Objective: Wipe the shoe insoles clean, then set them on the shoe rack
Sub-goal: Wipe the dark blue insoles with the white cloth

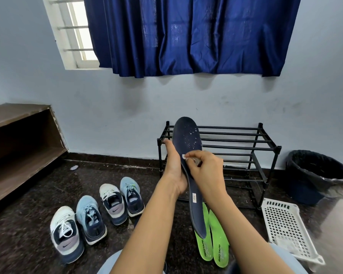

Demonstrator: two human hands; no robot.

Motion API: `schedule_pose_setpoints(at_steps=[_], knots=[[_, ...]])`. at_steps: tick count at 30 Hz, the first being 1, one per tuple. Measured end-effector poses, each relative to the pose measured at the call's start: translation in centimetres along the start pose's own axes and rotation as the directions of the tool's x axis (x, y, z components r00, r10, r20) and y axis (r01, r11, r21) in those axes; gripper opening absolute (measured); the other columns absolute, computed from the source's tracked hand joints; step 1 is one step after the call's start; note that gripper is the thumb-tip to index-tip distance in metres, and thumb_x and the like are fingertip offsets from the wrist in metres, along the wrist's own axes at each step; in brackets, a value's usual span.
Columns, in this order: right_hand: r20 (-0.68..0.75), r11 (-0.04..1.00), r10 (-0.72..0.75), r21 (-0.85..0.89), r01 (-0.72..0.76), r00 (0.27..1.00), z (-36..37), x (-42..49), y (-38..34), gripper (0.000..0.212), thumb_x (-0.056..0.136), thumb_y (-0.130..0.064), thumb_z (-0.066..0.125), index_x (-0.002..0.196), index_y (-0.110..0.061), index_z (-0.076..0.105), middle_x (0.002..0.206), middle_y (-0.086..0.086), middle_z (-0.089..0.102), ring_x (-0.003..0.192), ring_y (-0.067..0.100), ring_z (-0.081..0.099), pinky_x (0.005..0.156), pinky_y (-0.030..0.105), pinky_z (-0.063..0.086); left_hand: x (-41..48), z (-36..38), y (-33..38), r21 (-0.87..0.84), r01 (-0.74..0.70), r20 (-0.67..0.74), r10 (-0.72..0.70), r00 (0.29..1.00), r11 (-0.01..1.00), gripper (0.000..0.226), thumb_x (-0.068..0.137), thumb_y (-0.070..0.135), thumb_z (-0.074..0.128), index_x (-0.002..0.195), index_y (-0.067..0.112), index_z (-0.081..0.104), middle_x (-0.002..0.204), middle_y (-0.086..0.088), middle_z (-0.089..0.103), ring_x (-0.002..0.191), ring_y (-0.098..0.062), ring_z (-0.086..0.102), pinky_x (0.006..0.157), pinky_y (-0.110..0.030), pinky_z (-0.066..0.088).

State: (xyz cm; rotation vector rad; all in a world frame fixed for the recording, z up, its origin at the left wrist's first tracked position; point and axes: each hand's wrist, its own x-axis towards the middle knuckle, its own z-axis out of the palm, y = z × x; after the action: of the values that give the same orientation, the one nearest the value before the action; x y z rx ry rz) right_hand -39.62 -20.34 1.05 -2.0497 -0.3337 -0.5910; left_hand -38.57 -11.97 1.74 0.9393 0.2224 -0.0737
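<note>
While my left hand (173,168) grips the navy insole (187,135) from behind, holding it upright in front of the black shoe rack (236,143), my right hand (206,169) pinches a small white wipe (184,156) against its speckled face. Two green insoles (220,248) lie on the dark floor (28,230) just below it, with four sneakers (115,203) to the left and a white plastic basket (285,224) to the right.
</note>
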Motion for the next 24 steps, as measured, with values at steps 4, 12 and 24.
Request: schedule_pose_setpoints(at_steps=[4,12,24], knots=[[0.013,0.986,-0.108,-0.125,0.108,0.994,0.7,0.0,0.3,0.017,0.082,-0.003,0.062,0.091,-0.011,0.074,0.089,0.008,0.068,0.08,0.023,0.062,0.076,0.021,0.042,0.2,-0.2,0.1,0.006,-0.04,-0.015,0.04,0.999,0.999,0.091,0.085,0.082,0.016,0.112,0.014,0.07,0.106,-0.01,0.072,0.103,-0.025,0.067,0.091,-0.036,0.054],[-0.006,0.981,-0.125,-0.149,0.123,0.992,1.2,-0.3,0.3,0.016,0.08,-0.002,0.063,0.089,-0.009,0.074,0.089,0.011,0.068,0.077,0.027,0.063,0.074,0.026,0.045,-0.1,0.0,0.4,0.011,-0.059,-0.021,0.059,0.998,0.998,0.099,0.08,0.086,0.011,0.105,0.012,0.071,0.103,-0.013,0.073,0.096,-0.025,0.069,0.085,-0.034,0.056],[-0.002,0.968,-0.119,-0.22,0.116,0.993,0.8,-0.1,0.2,0.017,0.084,-0.002,0.06,0.093,-0.006,0.073,0.089,0.014,0.065,0.081,0.029,0.059,0.073,0.03,0.041,-0.9,0.5,0.6,0.075,-0.072,-0.002,0.072,0.997,0.995,0.099,0.079,0.085,0.011,0.105,0.01,0.07,0.097,-0.007,0.073,0.088,-0.018,0.07,0.079,-0.027,0.056]])
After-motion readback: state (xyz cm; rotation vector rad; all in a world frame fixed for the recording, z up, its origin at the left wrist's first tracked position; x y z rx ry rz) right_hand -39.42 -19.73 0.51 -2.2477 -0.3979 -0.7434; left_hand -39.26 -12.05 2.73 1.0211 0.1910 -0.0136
